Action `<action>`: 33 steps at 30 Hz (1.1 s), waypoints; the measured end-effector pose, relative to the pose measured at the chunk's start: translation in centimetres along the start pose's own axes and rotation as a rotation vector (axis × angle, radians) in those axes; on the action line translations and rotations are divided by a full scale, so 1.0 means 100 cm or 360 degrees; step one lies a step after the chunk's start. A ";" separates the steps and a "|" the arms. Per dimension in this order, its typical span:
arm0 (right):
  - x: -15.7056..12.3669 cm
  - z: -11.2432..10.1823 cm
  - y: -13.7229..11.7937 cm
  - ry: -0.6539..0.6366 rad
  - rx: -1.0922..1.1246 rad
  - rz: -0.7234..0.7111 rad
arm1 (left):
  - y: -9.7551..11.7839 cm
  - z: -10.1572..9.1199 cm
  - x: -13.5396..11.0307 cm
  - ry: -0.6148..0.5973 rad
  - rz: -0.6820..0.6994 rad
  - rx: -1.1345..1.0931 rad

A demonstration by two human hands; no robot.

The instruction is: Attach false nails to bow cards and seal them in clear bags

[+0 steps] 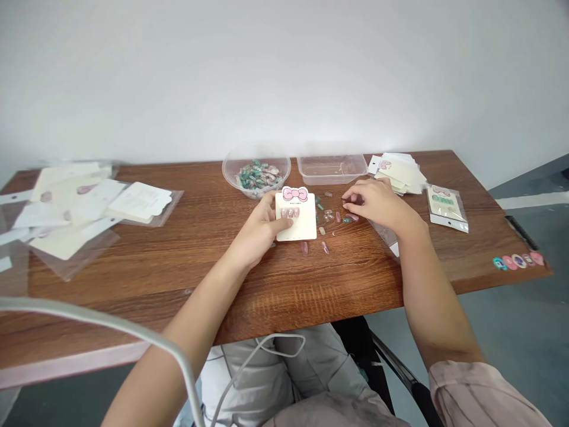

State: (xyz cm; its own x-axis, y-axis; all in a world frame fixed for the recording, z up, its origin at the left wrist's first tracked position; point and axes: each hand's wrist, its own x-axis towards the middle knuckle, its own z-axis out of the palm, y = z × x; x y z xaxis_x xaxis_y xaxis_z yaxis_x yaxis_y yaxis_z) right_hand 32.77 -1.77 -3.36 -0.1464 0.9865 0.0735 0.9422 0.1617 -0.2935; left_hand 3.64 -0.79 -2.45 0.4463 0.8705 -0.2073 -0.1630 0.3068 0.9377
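My left hand (258, 228) grips a cream card (297, 228) with a pink bow at its top, and several pale pink press-on nails sit in a row on it. Loose press-on nails (328, 214) in pink, green and clear lie scattered on the wooden table (284, 284) right of the card. My right hand (373, 204) hovers over them, thumb and finger pinched close together. I cannot tell whether a nail lies between them. Two pink nails (315, 248) lie just below the card.
A transparent bowl of green and pink nails (256, 172) and a transparent plastic box (331, 169) stand at the back. Stacked cards (398, 175), a bagged card (447, 207) and loose plastic bags with cards (89, 204) lie nearby. A white cable (133, 332) crosses the foreground.
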 end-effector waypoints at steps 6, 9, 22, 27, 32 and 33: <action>0.003 0.002 0.000 0.0034 -0.0009 -0.0018 | 0.000 0.001 -0.001 -0.0012 0.0016 -0.0032; 0.004 0.004 0.000 0.0077 -0.0093 -0.0077 | 0.000 0.001 0.000 -0.0020 0.0017 -0.0046; -0.008 0.001 -0.042 0.0709 -0.0126 -0.0563 | -0.004 0.001 0.000 0.0003 0.0035 -0.0030; -0.014 0.007 -0.075 0.0854 -0.0134 -0.0817 | -0.004 0.002 0.001 0.0019 0.0051 0.0015; -0.015 0.016 -0.083 0.0827 -0.0188 -0.0856 | -0.004 0.002 -0.001 -0.0030 0.0071 0.0045; -0.015 0.017 -0.084 0.0806 -0.0189 -0.0842 | -0.004 0.002 -0.001 -0.0040 0.0074 0.0054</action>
State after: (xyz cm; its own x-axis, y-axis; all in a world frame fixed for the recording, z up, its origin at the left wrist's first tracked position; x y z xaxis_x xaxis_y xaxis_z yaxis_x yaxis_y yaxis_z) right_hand 24.60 -4.55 -2.60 -0.4599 0.6400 0.6156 0.8148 0.5798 0.0059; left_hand 3.83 -1.06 -2.76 0.4609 0.8736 -0.1564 -0.1544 0.2525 0.9552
